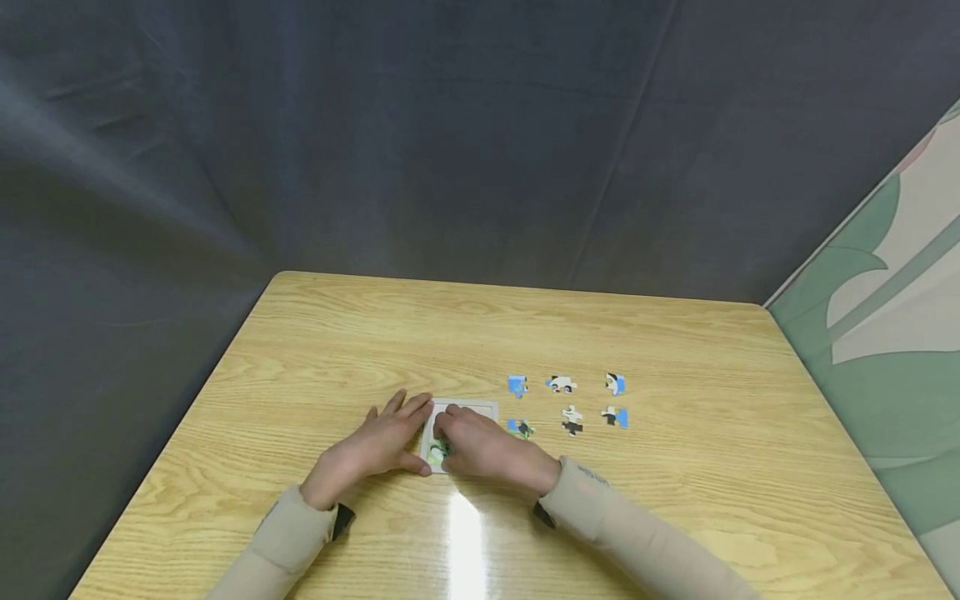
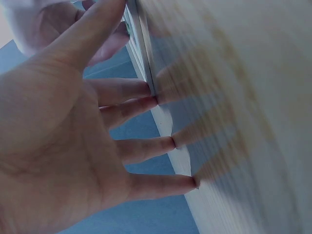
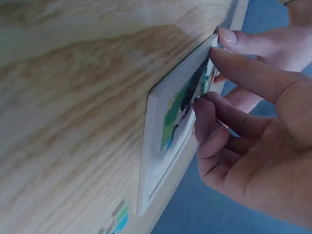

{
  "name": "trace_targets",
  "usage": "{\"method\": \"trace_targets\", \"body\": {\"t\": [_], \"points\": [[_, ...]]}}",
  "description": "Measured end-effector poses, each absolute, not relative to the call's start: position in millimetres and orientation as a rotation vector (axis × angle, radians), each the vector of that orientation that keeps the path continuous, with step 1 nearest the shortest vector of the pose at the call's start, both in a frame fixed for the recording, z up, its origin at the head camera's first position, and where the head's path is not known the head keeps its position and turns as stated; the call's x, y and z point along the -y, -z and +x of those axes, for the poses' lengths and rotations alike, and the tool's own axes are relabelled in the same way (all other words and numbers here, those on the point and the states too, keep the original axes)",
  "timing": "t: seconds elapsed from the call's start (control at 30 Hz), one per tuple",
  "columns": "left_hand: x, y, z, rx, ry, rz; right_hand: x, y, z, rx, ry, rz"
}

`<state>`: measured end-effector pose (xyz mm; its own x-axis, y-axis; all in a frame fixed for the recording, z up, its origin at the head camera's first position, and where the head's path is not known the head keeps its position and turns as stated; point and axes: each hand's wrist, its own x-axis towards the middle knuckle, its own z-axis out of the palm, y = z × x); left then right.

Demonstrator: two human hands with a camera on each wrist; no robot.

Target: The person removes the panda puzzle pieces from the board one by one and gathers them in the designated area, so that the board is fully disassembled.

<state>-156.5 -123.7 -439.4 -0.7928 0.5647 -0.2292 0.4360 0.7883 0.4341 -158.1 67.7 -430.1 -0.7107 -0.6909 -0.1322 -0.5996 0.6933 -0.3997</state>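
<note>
Where hands (image 1: 386,440) (image 1: 480,442) rest, frame (image 3: 153,146), squared with table (image 1: 360,342)

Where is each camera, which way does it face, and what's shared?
Head: on the head, facing forward and down at table, puzzle tray, loose pieces; left hand, right hand, sleeves show.
Left wrist: on that wrist, facing past its hand to the tray's edge; part of right hand beyond.
Right wrist: on that wrist, facing past its hand to the tray; left hand beyond.
Wrist views share: both hands, tray.

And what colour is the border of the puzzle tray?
White; the tray's border shows best in the right wrist view.
</note>
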Motion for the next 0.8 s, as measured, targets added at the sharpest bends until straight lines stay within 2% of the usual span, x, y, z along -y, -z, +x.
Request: {"method": "trace_targets", "body": {"t": [0.3, 0.6, 0.8], "points": [[123.8, 440.0, -158.0, -2.631, -0.525, 0.756, -68.1, 432.2, -158.6, -2.649, 0.594, -1.072], [124.1, 438.7, -156.5, -2.628, -0.528, 0.756, -71.2, 432.2, -153.2, -2.683, 0.428, -1.247], [124.5, 438.1, -156.1, -2.627, -0.517, 0.767, -76.0, 431.5, -152.5, -2.699, 0.359, -1.231]]}}
